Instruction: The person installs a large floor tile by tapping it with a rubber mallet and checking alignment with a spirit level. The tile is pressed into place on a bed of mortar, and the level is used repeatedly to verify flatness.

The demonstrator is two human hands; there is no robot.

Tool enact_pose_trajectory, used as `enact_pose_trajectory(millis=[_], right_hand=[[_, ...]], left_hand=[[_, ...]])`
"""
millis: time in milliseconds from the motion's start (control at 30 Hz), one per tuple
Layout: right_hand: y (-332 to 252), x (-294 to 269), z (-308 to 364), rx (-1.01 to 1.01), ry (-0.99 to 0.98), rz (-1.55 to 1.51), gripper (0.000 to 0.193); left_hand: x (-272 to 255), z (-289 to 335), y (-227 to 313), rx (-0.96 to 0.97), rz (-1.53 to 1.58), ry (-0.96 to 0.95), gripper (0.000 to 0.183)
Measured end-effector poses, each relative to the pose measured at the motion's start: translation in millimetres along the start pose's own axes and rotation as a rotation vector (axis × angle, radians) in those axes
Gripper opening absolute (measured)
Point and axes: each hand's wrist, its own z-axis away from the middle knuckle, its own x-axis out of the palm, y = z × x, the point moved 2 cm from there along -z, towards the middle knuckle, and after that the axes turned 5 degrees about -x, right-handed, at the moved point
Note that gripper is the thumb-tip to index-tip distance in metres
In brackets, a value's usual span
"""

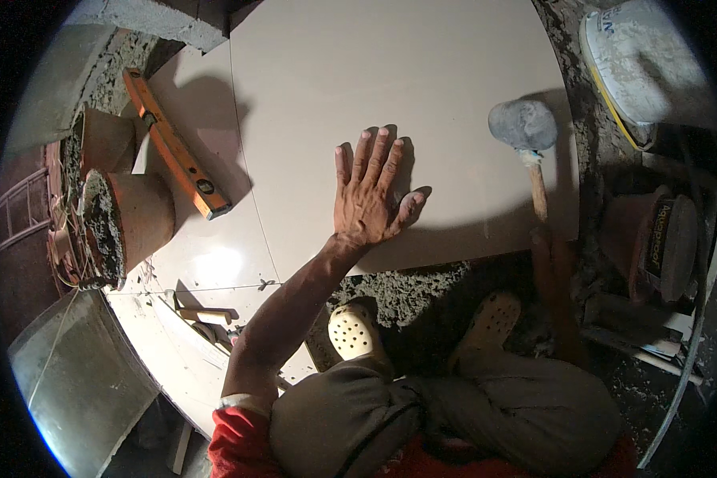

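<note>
My left hand (364, 199) lies palm down on a large beige floor tile (422, 72), its fingers spread and holding nothing. To the right, in shadow, my right hand (543, 237) is closed round the wooden handle of a rubber mallet (523, 125). The mallet's grey, dusty head is over the right part of the tile; whether it touches the surface I cannot tell. Left of my hand an orange spirit level (175, 147) lies slantwise across neighbouring tiles. Rough grey mortar (410, 295) shows along the near edge of the large tile, between it and my feet.
Two mortar-crusted buckets (145, 215) lean at the left. A white bucket (649, 68) is at the far right, with a dark-banded tub (653, 243) nearer. Hand tools (207, 316) lie on the tiles at lower left. A concrete block edge (163, 22) juts in at upper left.
</note>
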Motion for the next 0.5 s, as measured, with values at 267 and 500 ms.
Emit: enact_pose_trajectory(millis=[267,500], right_hand=[[23.2,7.7,18.2,-0.055,-0.045,0.250,0.035],[20.7,-2.6,15.4,0.088,-0.003,0.093,0.035]], left_hand=[[9.1,-88.7,-15.3,-0.035,-0.061,0.079,0.066],[9.9,-90.0,-20.7,-0.029,-0.031,0.057,0.072]])
